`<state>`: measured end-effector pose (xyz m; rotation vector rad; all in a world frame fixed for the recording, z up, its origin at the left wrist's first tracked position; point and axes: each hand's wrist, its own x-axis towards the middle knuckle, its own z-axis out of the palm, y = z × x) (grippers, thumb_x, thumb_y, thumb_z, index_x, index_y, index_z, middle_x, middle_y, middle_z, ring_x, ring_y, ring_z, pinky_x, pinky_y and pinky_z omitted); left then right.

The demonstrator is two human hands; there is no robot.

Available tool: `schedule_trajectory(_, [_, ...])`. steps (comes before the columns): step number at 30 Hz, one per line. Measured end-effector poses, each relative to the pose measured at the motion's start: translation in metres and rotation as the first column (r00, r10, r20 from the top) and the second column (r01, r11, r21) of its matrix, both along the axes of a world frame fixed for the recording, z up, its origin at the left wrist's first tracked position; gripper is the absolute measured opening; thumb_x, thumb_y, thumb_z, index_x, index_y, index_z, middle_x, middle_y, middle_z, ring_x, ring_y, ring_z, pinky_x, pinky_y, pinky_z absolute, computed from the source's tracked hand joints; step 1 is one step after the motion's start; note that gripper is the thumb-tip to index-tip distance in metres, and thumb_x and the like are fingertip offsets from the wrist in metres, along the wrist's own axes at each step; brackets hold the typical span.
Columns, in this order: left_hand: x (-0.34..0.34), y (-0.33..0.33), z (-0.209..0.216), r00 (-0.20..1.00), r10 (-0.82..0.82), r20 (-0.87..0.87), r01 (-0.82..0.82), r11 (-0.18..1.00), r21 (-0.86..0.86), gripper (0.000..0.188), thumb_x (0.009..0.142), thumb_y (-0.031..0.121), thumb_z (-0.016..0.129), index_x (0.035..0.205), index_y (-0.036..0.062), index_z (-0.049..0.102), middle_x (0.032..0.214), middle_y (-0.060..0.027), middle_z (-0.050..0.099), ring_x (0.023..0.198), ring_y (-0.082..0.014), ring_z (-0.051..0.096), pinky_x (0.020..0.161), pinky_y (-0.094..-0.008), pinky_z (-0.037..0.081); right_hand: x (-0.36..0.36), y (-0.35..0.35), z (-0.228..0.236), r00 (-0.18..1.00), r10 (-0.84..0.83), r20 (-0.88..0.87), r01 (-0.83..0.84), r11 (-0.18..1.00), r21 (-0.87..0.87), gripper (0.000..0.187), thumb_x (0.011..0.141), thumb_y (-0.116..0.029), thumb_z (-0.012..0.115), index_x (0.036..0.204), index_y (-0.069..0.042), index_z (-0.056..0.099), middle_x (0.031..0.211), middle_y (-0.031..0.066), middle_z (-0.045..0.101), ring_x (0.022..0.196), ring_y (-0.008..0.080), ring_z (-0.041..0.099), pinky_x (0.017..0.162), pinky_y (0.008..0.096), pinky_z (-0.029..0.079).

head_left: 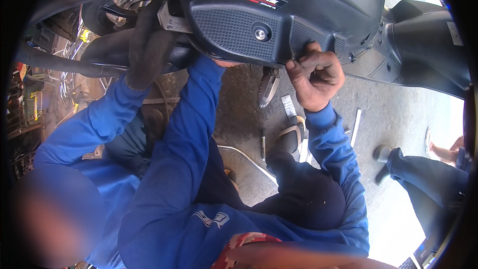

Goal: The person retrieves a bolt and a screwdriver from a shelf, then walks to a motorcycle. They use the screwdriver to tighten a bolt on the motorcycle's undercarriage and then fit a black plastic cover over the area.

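Observation:
A black plastic scooter floorboard panel (234,25) with ribbed patches spans the upper middle, with a bolt head (260,34) set in a round recess. My right hand (317,74) is at its lower edge, thumb and fingers pressed together against the panel; anything small between them cannot be made out. My left hand (227,63) reaches under the panel's lower edge. Only a sliver of it shows, and its fingers are hidden. To its left, a co-worker's dark-gloved hand (149,50) is by a metal bracket (173,21) at the panel's end.
A folding footpeg (269,88) hangs below the panel between my hands. On the concrete floor lie a marker-like stick (263,145) and a pale strip (356,127). A co-worker in blue (89,134) crouches at left; another person's legs (418,169) are at right. Cables (67,69) clutter the far left.

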<state>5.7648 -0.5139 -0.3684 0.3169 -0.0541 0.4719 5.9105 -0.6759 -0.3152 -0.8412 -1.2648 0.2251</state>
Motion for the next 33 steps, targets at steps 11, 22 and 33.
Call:
schedule_trajectory(11, [0.002, -0.003, -0.001, 1.000, -0.027, -0.007, 0.027, 0.999, -0.033, 0.054, 0.089, 0.045, 0.050, 0.127, 0.0071, 0.051, 0.131, -0.0094, 0.052, 0.123, -0.0287, 0.044, 0.109, -0.0473, 0.026, 0.002, 0.002, 0.003, 0.998, -0.006, 0.060, 0.000, 0.995, 0.097, 0.015, 0.071, 0.008, 0.066, 0.081, -0.002, 0.060, 0.069, 0.0056, 0.064, 0.058, 0.0097, 0.051, 0.054, 0.0241, 0.039])
schedule_trajectory(22, [-0.001, 0.004, -0.020, 0.984, -0.179, -0.009, 0.178, 0.979, -0.104, 0.056, 0.088, 0.047, 0.050, 0.128, 0.0071, 0.051, 0.131, -0.0099, 0.051, 0.124, -0.0299, 0.043, 0.109, -0.0486, 0.024, 0.119, -0.115, -0.049, 0.956, -0.244, -0.165, 0.099, 0.793, -0.601, 0.014, 0.089, -0.013, 0.059, 0.093, 0.000, 0.063, 0.074, 0.0009, 0.058, 0.066, 0.0073, 0.051, 0.058, 0.0218, 0.040])
schedule_trajectory(33, [0.005, -0.033, -0.003, 0.808, 0.352, -0.472, -0.367, 0.928, 0.062, 0.059, 0.089, 0.041, 0.051, 0.135, 0.0058, 0.044, 0.139, -0.0129, 0.045, 0.131, -0.0356, 0.036, 0.111, -0.0569, 0.017, 0.091, -0.222, -0.283, 0.866, -0.416, 0.277, 0.254, -0.111, -0.961, 0.029, 0.079, -0.013, 0.052, 0.101, -0.005, 0.068, 0.107, 0.0223, 0.064, 0.106, 0.0377, 0.058, 0.093, 0.0395, 0.045])
